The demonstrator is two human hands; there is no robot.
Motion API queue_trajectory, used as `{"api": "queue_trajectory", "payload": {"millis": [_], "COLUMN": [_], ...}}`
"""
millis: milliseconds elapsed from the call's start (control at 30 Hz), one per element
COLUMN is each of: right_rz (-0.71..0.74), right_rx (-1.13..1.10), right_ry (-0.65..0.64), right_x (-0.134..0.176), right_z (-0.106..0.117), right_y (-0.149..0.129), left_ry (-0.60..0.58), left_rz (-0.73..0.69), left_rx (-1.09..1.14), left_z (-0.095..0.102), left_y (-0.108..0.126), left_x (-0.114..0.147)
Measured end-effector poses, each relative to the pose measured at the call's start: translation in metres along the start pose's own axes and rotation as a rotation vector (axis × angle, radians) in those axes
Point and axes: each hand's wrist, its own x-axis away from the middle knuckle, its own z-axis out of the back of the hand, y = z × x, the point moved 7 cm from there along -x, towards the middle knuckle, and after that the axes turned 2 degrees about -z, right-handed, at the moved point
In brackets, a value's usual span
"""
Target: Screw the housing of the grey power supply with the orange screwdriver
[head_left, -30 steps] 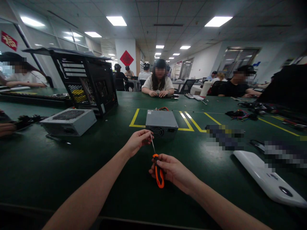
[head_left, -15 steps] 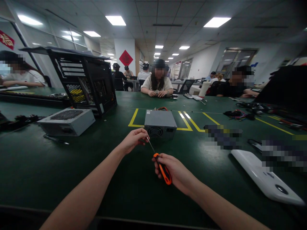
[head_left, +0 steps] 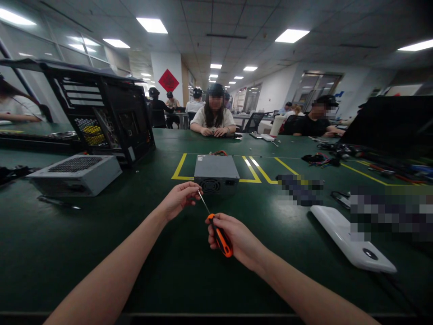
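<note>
My right hand (head_left: 233, 237) is closed round the orange and black handle of a screwdriver (head_left: 221, 239). Its thin metal shaft slants up and left to the fingertips of my left hand (head_left: 179, 198). Thumb and fingers of that hand are pinched together at the shaft's tip; whether a small part is between them I cannot make out. Just beyond my hands a grey computer power supply (head_left: 216, 167) stands on the green table, fan grille and socket facing me.
At left are a second power supply (head_left: 76, 176), a pen (head_left: 57, 202) and an open black computer case (head_left: 101, 113). To the right lie a white device (head_left: 348, 239), bundled cables (head_left: 320, 159) and a dark panel (head_left: 389, 126). Across the table sits a person (head_left: 214, 117).
The whole view has turned slightly to the right, so things appear farther left. Both hands and the screwdriver keep almost the same pose relative to each other.
</note>
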Motion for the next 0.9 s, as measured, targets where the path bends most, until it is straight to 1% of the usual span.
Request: {"api": "queue_trajectory", "payload": {"millis": [133,300,433,600,767,900], "right_rz": [-0.016,-0.057,-0.046,-0.029,-0.018,0.003], "right_rx": [-0.009,-0.026,-0.050,-0.079,-0.192,-0.337], "right_ry": [-0.013,-0.005,-0.019,-0.017,0.074,0.200], "right_x": [0.002,0.004,0.002,0.001,0.002,0.001], "right_z": [-0.002,-0.004,-0.004,-0.004,0.002,0.014], "right_y": [-0.001,0.000,0.001,0.000,-0.003,-0.003], "left_ry": [-0.001,-0.037,-0.038,-0.016,0.019,0.044], "left_rz": [0.025,0.003,-0.010,0.026,0.055,0.080], "left_rx": [0.009,-0.018,-0.016,-0.018,0.004,-0.056], "left_z": [0.000,-0.002,-0.004,-0.004,-0.001,-0.001], "left_y": [-0.002,-0.004,-0.003,-0.008,-0.017,-0.023], "left_x": [0.000,0.000,0.000,-0.001,-0.004,-0.003]}}
